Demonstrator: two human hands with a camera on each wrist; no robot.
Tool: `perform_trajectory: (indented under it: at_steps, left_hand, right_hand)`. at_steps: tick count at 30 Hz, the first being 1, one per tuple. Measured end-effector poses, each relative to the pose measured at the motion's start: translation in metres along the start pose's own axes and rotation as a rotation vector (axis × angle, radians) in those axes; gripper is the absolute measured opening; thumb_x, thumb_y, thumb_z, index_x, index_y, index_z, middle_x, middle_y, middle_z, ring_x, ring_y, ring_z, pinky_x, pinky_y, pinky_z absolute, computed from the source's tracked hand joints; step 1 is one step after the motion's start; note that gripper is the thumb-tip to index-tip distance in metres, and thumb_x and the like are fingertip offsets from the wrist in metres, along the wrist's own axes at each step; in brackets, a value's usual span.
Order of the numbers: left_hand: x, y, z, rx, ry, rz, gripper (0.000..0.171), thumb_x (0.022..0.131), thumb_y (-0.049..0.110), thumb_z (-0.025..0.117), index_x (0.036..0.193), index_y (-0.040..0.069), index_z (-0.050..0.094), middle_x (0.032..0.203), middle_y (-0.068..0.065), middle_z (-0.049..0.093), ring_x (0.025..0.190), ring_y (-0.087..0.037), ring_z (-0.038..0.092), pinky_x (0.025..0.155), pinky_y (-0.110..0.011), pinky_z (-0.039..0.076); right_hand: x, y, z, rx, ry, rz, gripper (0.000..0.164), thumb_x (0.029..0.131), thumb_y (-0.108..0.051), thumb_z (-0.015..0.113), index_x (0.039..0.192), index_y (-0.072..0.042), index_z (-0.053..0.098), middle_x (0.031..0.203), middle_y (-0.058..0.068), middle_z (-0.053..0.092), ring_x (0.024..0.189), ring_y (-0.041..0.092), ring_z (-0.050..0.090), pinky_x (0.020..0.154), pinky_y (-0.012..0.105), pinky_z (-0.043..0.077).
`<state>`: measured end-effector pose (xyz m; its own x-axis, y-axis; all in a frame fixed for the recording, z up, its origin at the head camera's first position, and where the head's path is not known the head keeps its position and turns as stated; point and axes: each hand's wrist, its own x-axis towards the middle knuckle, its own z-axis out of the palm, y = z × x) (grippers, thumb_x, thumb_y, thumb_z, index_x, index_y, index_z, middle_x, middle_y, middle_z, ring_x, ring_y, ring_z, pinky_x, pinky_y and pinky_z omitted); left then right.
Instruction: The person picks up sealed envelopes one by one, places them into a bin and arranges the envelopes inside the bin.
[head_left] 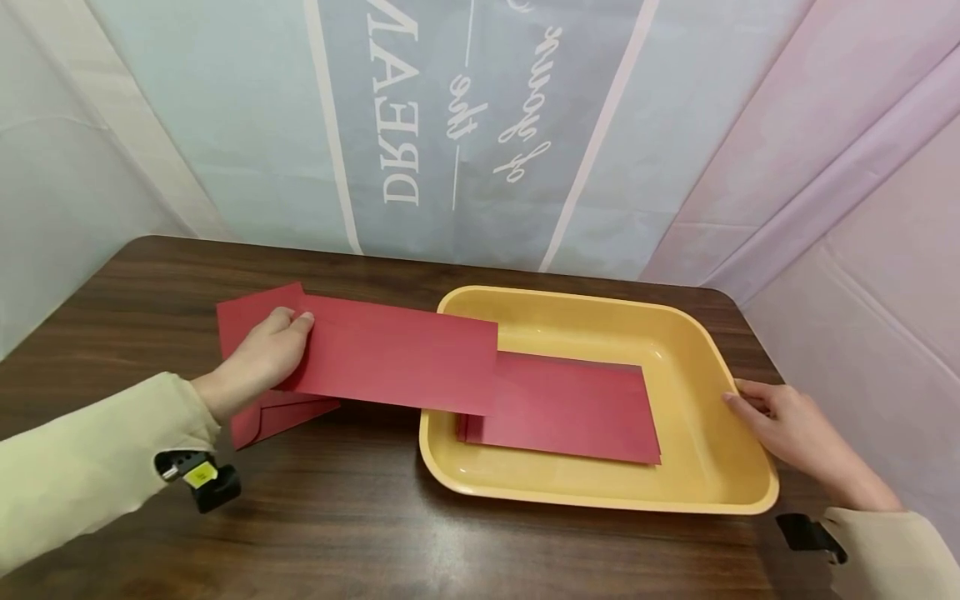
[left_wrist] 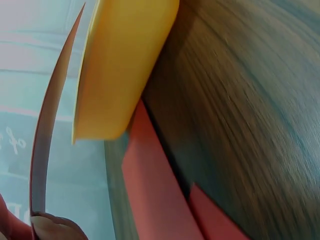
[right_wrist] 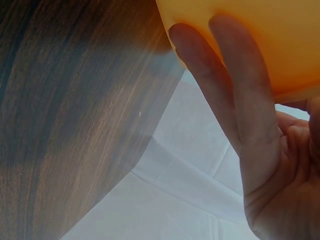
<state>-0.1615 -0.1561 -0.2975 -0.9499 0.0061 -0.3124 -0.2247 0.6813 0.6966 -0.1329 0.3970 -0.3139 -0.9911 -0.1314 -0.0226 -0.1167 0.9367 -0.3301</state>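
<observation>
My left hand (head_left: 266, 354) pinches a red envelope (head_left: 397, 354) near its left end. The envelope's right end hangs over the left rim of a yellow plastic tray (head_left: 697, 417). In the left wrist view, the held envelope (left_wrist: 47, 125) shows edge-on, raised above the table. Beneath that hand, more red envelopes (head_left: 288, 417) lie on the table, partly covered. Inside the tray rests a small stack of red envelopes (head_left: 577, 408), its left part hidden by the held one. My right hand (head_left: 787, 429) grips the tray's right rim, with two fingers (right_wrist: 245, 75) against the outer wall.
A dark wood-grain table (head_left: 337, 517) carries everything. Behind it hangs a pale blue curtain (head_left: 262, 125) with mirrored lettering. Pinkish-white cloth (head_left: 885, 275) hangs along the right side, close to my right hand.
</observation>
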Motion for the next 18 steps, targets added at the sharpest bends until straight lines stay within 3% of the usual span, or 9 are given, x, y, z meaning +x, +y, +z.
perform_trajectory:
  at_steps: [6,12,18]
  left_hand:
    - [-0.002,0.013,0.014,-0.051,-0.002,0.037,0.055,0.105,0.027,0.015,0.14,-0.014,0.023,0.133,-0.035,0.036,0.127,-0.042,0.034,0.101,-0.053,0.033]
    - [-0.004,0.026,0.027,-0.109,0.0,0.074,0.048,0.105,0.023,0.017,0.134,-0.013,0.03,0.117,-0.029,0.045,0.112,-0.036,0.043,0.092,-0.044,0.037]
    - [-0.005,0.035,0.033,-0.143,-0.029,0.088,0.047,0.105,0.02,0.017,0.136,-0.014,0.026,0.105,-0.025,0.046,0.098,-0.031,0.048,0.08,-0.037,0.042]
  right_hand:
    - [0.0,0.0,-0.001,0.001,-0.006,0.003,0.043,0.098,-0.02,0.054,0.119,0.018,0.056,0.084,0.02,0.071,0.063,-0.005,0.055,0.056,0.022,0.046]
    - [0.0,0.0,0.0,-0.004,0.002,-0.002,0.042,0.097,-0.02,0.055,0.118,0.017,0.057,0.083,0.019,0.071,0.063,-0.005,0.055,0.056,0.022,0.046]
    - [-0.001,0.0,0.001,0.01,0.007,-0.01,0.04,0.098,-0.019,0.054,0.117,0.016,0.059,0.079,0.014,0.071,0.06,-0.006,0.053,0.054,0.021,0.044]
